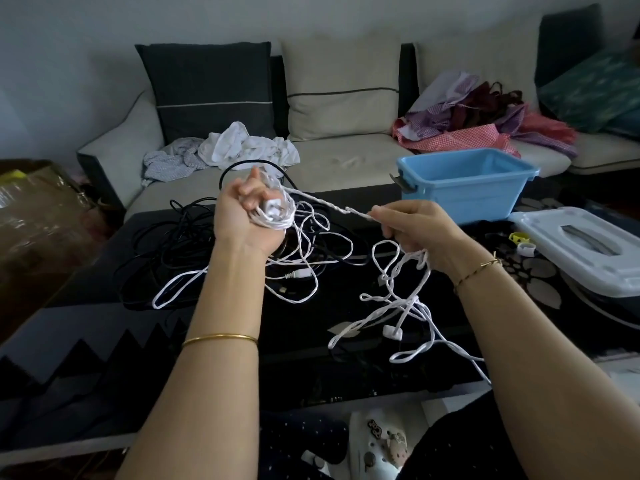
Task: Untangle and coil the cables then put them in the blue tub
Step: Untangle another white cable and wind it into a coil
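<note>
A white plug is seen dangling among loose white loops at lower right of centre, above the dark glass counter and below the right hand. The white cable is pinched in that hand's fingertips and drawn taut to the left hand at mid-frame, where it is wound in a bundle round curled fingers. Behind the left hand, black cables are heaped on the counter, tangled with more white strands. Farther back on the counter the blue tub is set at right of centre, a white lid just beside it, with a sofa beyond.
</note>
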Motion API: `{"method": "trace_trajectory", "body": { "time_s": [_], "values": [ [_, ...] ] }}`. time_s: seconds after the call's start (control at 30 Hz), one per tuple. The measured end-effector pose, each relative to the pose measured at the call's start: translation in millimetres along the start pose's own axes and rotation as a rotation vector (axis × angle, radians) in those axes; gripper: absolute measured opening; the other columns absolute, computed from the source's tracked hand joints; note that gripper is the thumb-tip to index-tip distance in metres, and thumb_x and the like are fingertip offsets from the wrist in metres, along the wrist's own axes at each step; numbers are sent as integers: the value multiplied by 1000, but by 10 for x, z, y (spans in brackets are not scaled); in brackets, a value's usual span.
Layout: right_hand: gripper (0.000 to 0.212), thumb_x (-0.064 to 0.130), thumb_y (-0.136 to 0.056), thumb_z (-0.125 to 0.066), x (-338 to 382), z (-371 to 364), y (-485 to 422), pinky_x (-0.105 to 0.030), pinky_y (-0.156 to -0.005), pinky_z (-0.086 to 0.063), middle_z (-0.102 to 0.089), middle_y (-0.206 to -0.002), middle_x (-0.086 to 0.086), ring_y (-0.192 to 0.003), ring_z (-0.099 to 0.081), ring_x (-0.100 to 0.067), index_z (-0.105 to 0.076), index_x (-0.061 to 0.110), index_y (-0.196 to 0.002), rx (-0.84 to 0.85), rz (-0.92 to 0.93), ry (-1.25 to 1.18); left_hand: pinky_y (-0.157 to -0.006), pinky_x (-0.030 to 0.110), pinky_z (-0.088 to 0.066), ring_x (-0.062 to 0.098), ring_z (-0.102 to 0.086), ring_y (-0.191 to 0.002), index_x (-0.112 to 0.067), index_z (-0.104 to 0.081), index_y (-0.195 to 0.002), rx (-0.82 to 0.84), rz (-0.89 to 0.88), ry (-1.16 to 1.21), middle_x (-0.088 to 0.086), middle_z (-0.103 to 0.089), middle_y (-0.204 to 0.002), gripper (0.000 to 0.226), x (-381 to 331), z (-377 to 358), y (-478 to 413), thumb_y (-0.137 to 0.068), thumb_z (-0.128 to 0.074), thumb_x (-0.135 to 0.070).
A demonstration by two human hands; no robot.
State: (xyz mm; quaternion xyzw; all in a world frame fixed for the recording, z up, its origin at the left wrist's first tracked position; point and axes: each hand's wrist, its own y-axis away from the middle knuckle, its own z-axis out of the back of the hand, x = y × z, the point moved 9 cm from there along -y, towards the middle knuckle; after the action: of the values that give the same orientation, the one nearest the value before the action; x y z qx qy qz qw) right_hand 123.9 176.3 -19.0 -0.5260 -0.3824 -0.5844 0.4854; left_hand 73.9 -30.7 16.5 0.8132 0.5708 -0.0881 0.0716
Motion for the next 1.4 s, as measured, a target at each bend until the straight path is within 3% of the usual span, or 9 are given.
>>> {"method": "trace_trajectory", "body": {
  "time_s": [0.27, 0.43, 0.63, 0.73, 0.9, 1.07, 1.23, 1.3, 1.4],
  "values": [
    [36, 35, -96, -52, -98, 10, -5, -15, -38, -22, -33, -51, 4, -40, -25, -6, -64, 12, -72, 56, -92, 300, -45, 13, -42, 7, -44, -33, -9, -55, -69, -62, -176, -148, -8, -34, -35, 34, -115, 51, -96, -98, -37, -14],
    [41, 36, -98, -47, 4, -320, 253, -19, -44, -22, -32, -44, 9, -42, -24, -8, -60, 11, -69, 346, -67, 505, -63, 29, -53, 10, -45, -46, -4, -50, -80, -50, -219, -101, 2, -51, -53, 28, -138, 123, -208, -102, -37, -16],
    [41, 39, -96, -50, 307, -632, 488, -22, -49, -28, -35, -47, 5, -46, -28, -11, -64, 12, -68, 512, 67, 486, -87, 41, -54, 8, -56, -57, -6, -47, -82, -45, -351, -617, 6, -60, -76, 21, -40, 28, -151, -102, -41, -8],
    [32, 31, -93, -56, 393, -610, 473, -19, -46, -35, -47, -50, 2, -44, -39, -9, -64, 9, -71, 469, 92, 453, -78, 35, -54, 10, -59, -63, -7, -48, -93, 49, -528, -1192, 3, -64, -81, 10, 6, -124, -82, -100, -41, -7],
    [5, 11, -85, -67, 449, -279, 409, -12, -49, -41, -59, -56, -2, -48, -54, -5, -70, 10, -82, 272, 133, 432, -53, 13, -44, 7, -54, -62, -1, -45, -110, 296, -435, -1930, 7, -64, -85, 17, 456, -254, 9, -95, -46, -8],
    [20, 6, -74, -65, 598, -19, 344, -28, -62, -50, -62, -57, 13, -55, -55, -2, -70, 25, -73, -32, 296, 629, -58, 29, -41, 11, -50, -56, -8, -49, -94, 480, -60, -2012, 3, -58, -72, 32, 825, -191, 85, -91, -58, -39],
    [14, 21, -72, -71, 671, 2, 311, -32, -65, -46, -58, -67, 11, -72, -57, -12, -62, 31, -75, -196, 363, 766, -60, 21, -41, 17, -54, -69, -11, -53, -89, 376, -254, -2452, -1, -55, -73, 24, 760, -198, 40, -83, -67, -30],
    [12, 23, -75, -71, 620, 33, 276, -29, -63, -43, -58, -71, 10, -77, -57, -13, -62, 29, -81, -211, 329, 842, -62, 34, -44, 28, -56, -68, -13, -49, -72, 287, -316, -2434, 7, -57, -68, 18, 629, -171, -1, -87, -57, -21],
    [18, 16, -74, -68, 465, 136, 210, -30, -68, -44, -59, -83, 9, -86, -57, -16, -61, 27, -87, -257, 252, 859, -52, 29, -37, 26, -54, -53, -11, -47, -61, 125, -336, -2288, 5, -59, -58, 25, 371, -98, -57, -86, -49, -12]
  ]
}}
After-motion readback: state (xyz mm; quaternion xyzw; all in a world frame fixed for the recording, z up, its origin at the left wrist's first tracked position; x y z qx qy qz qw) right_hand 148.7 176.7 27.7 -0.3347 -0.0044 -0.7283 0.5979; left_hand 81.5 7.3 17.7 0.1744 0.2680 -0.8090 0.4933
